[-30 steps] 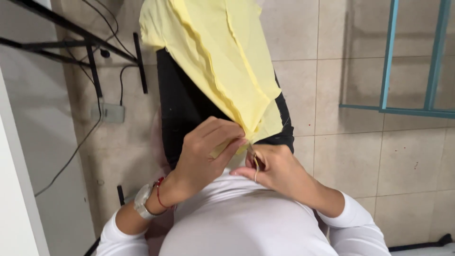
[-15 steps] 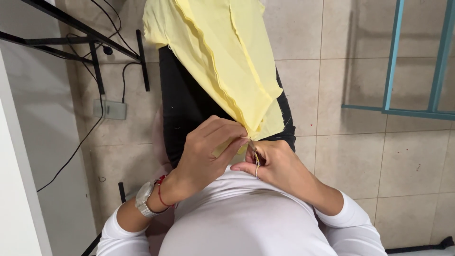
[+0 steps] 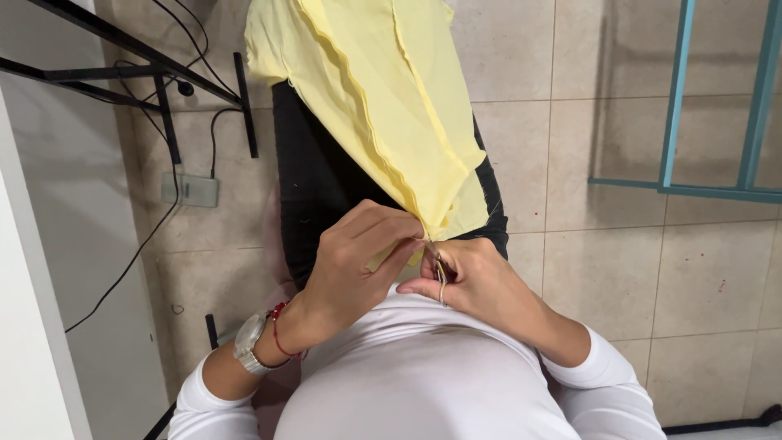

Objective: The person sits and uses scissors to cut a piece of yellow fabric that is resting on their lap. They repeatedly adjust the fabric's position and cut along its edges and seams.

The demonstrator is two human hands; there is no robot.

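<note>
A pale yellow piece of fabric [image 3: 383, 106] with stitched seams hangs over my lap in black trousers [image 3: 314, 179]. My left hand [image 3: 354, 261] pinches the lower corner of the fabric between thumb and fingers. Touching it on the right, my right hand [image 3: 476, 277] is closed around a small metal tool [image 3: 441, 277], a thread snip or seam tool, whose tip meets the fabric corner. A watch and a red cord bracelet sit on my left wrist [image 3: 257, 342]. I wear a white long-sleeved top [image 3: 415, 383].
Beige floor tiles [image 3: 603, 269] lie below. A black metal table frame [image 3: 122, 57] with hanging cables and a grey power box [image 3: 189, 189] stands at the left. A teal metal frame [image 3: 676, 106] stands at the right. A white surface edge [image 3: 32, 326] runs down the left side.
The view and both hands have shifted slightly. Both hands keep their hold at the fabric corner with only small finger movement.
</note>
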